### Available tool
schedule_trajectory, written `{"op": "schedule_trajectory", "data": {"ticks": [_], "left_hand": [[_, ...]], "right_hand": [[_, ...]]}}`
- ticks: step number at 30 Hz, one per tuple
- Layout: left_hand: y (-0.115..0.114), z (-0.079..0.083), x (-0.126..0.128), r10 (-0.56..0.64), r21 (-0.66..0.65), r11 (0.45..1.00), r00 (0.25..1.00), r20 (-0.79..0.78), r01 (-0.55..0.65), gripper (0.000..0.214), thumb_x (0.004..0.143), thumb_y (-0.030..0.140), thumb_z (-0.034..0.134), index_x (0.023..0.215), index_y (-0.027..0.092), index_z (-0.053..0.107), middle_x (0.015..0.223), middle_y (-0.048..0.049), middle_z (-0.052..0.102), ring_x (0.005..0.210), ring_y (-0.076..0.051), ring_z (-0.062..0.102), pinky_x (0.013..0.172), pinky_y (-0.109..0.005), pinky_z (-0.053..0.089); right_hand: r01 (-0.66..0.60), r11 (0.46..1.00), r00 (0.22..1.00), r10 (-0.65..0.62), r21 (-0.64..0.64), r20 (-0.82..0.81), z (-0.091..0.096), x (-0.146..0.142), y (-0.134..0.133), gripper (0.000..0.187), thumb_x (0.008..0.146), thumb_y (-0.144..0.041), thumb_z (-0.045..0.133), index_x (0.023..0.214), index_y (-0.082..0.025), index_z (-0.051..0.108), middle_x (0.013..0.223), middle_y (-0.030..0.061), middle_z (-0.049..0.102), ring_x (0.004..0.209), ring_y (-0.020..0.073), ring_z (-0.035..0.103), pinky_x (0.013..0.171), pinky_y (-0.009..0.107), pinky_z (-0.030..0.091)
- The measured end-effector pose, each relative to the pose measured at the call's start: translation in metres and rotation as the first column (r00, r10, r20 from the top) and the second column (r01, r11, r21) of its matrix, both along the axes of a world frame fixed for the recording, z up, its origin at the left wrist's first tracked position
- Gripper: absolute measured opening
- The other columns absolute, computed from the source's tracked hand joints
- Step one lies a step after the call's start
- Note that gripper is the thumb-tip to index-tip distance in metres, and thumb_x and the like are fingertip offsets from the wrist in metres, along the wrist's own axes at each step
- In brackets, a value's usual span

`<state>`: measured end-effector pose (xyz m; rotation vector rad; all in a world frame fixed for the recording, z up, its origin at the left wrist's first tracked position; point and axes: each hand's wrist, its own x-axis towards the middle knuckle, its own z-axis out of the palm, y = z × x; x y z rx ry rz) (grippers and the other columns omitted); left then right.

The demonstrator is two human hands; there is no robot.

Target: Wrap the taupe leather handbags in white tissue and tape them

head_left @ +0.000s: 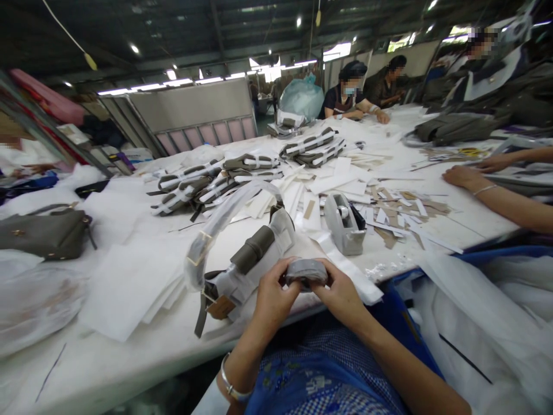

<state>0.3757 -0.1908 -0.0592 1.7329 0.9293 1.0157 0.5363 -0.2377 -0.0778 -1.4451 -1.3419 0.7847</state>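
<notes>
Both of my hands meet at the table's near edge around a small grey rolled piece (306, 271), wrapped in thin white material. My left hand (272, 297) pinches its left end with closed fingers. My right hand (339, 291) grips its right end, fingers curled over it. Just beyond lies a grey handbag (246, 262) partly wrapped in white paper and clear film, its handle arching up to the left.
A grey tape dispenser (343, 225) stands right of the bag. Stacks of white sheets (129, 282) lie left, wrapped grey bags (194, 187) further back, paper scraps (401, 210) to the right. Another person's arms (488, 190) rest at the right edge. Two more people sit at the far end.
</notes>
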Motion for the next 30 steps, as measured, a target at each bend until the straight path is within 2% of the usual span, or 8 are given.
{"op": "schedule_trajectory", "data": {"ticks": [4,7,9,14,17,20,25,30], "left_hand": [[-0.001,0.001,-0.002,0.074,0.031,0.997,0.997,0.001,-0.074,0.037,0.074,0.010,0.060,0.108,0.020,0.071,0.109,-0.0058,0.069,0.103,-0.021,0.063,0.082,-0.028,0.051],[0.000,0.005,-0.008,0.106,0.042,0.993,0.994,0.031,-0.107,0.033,0.075,0.010,0.062,0.104,0.020,0.072,0.103,-0.0051,0.071,0.097,-0.020,0.064,0.080,-0.026,0.051],[0.000,0.008,-0.011,0.090,0.070,0.993,0.994,0.067,-0.095,0.030,0.075,0.011,0.063,0.103,0.020,0.072,0.101,-0.0044,0.071,0.095,-0.019,0.065,0.080,-0.026,0.050],[-0.004,0.007,-0.012,-0.058,0.188,0.981,0.993,0.100,0.038,0.031,0.074,0.004,0.064,0.098,0.022,0.072,0.096,-0.0021,0.071,0.093,-0.017,0.065,0.085,-0.026,0.049],[-0.008,0.004,-0.013,-0.137,0.215,0.968,0.990,0.026,0.128,0.035,0.077,0.002,0.062,0.104,0.023,0.071,0.100,-0.0030,0.071,0.096,-0.018,0.064,0.089,-0.028,0.049],[-0.010,-0.001,-0.015,-0.158,0.160,0.974,0.987,-0.035,0.161,0.042,0.079,0.002,0.058,0.113,0.024,0.068,0.107,-0.0048,0.069,0.103,-0.020,0.063,0.093,-0.033,0.047],[-0.021,0.003,-0.014,-0.159,0.004,0.987,0.987,0.000,0.159,0.041,0.086,0.009,0.053,0.124,0.024,0.059,0.119,-0.0066,0.063,0.112,-0.021,0.059,0.098,-0.035,0.044],[-0.031,0.014,-0.013,-0.206,-0.015,0.978,0.978,0.012,0.206,0.034,0.088,0.011,0.051,0.118,0.024,0.060,0.111,-0.0040,0.062,0.107,-0.019,0.058,0.096,-0.031,0.042]], "right_hand": [[-0.219,0.973,0.955,0.199,-0.072,-0.220,-0.005,0.007,-0.003,0.054,0.081,-0.039,0.072,0.130,-0.022,0.056,0.125,0.0070,0.065,0.116,0.0270,0.059,0.104,0.041,0.043],[-0.459,0.888,0.761,0.389,-0.008,-0.519,-0.002,0.017,-0.013,0.068,0.084,-0.048,0.070,0.144,-0.026,0.045,0.148,0.0083,0.049,0.136,0.0278,0.045,0.111,0.044,0.037],[-0.451,0.892,0.708,0.370,0.017,-0.601,0.001,0.022,-0.016,0.059,0.092,-0.054,0.057,0.143,-0.025,0.050,0.147,0.0102,0.050,0.135,0.0283,0.046,0.111,0.047,0.037],[-0.161,0.985,0.971,0.168,0.056,-0.169,0.007,0.022,-0.012,0.028,0.090,-0.043,0.065,0.110,-0.026,0.074,0.114,0.0075,0.071,0.109,0.0247,0.063,0.098,0.040,0.048],[-0.098,0.980,0.995,0.093,0.171,0.032,0.011,0.020,-0.012,0.016,0.089,-0.037,0.067,0.098,-0.028,0.077,0.098,0.0036,0.073,0.095,0.0202,0.065,0.090,0.033,0.050],[-0.080,0.985,0.992,0.063,0.154,0.110,0.015,0.019,-0.016,0.016,0.088,-0.037,0.068,0.096,-0.027,0.077,0.089,0.0027,0.073,0.084,0.0184,0.066,0.081,0.031,0.050],[-0.129,0.988,0.990,0.125,-0.079,-0.064,0.017,0.009,-0.023,0.024,0.086,-0.040,0.068,0.095,-0.020,0.074,0.080,0.0029,0.073,0.072,0.0176,0.065,0.068,0.028,0.049],[-0.308,0.925,0.896,0.203,-0.224,-0.395,0.009,0.006,-0.026,0.030,0.081,-0.043,0.071,0.088,-0.015,0.074,0.074,0.0027,0.069,0.065,0.0142,0.058,0.061,0.025,0.044]]}}
